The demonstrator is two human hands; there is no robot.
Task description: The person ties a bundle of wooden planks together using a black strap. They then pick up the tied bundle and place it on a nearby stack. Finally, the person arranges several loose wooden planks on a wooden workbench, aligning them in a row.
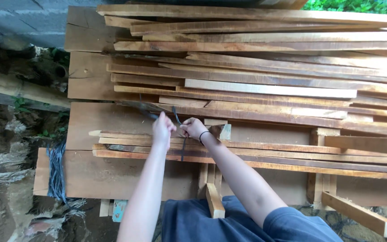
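Note:
My left hand (162, 128) and my right hand (193, 127) meet close together over a bundle of long thin wooden slats (265, 151). Both hands pinch a dark strap (178, 120) that loops up between them, and its loose end hangs down across the slats. A dark band sits on my right wrist. The bundle lies on wide flat planks (113, 175).
A big pile of long boards (265, 67) fills the space beyond the hands. A short wooden block (214, 200) juts toward me at the bottom middle, another (360, 216) at the right. Bundled dark straps (58, 172) hang at the planks' left end, beside dirt and debris.

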